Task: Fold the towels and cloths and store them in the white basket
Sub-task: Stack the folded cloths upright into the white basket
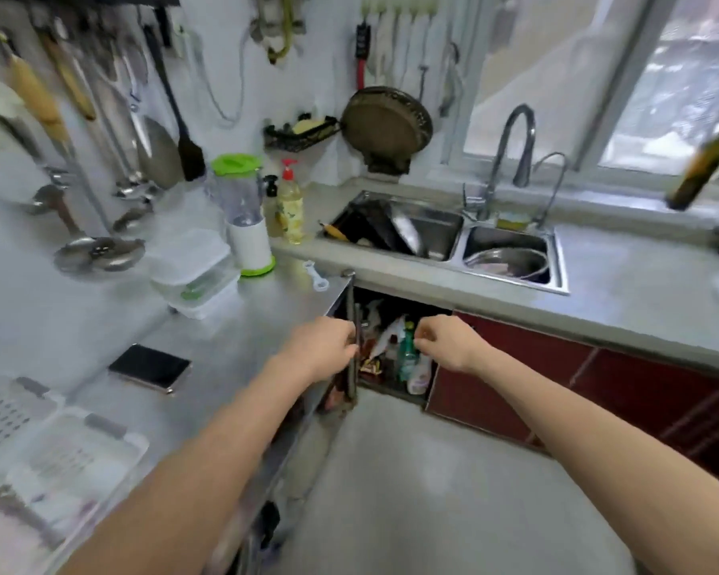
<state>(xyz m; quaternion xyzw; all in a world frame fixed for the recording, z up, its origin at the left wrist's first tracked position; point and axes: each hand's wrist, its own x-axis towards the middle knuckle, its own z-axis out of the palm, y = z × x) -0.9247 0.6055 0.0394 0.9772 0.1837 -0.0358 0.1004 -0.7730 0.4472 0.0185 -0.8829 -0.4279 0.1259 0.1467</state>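
Reaching forward over the floor, both of the person's hands are out in front of an open cupboard under the sink. The white basket sits at the near left on the steel table, a perforated plastic tray with pale, blurred things lying in it that may be cloths; no towel can be made out for certain anywhere else.

The left hand has its fingers curled around a thin upright metal bar at the table's corner, by the cupboard's edge. The right hand hovers just before the cupboard with fingers loosely curled and thumb near fingertips; whether it pinches anything is too small to tell.

Inside the cupboard stand crowded bottles and packets, a green bottle among them. A dark phone lies on the table between basket and cupboard, with stacked clear boxes and a green-lidded blender further back. A double sink holds pans.

Judging by this, the step looks like searching for cloths, not folding yet. To do it well, steady with the left hand, reach past the bottles without tipping them, and bring any cloth to the bare table beside the basket.
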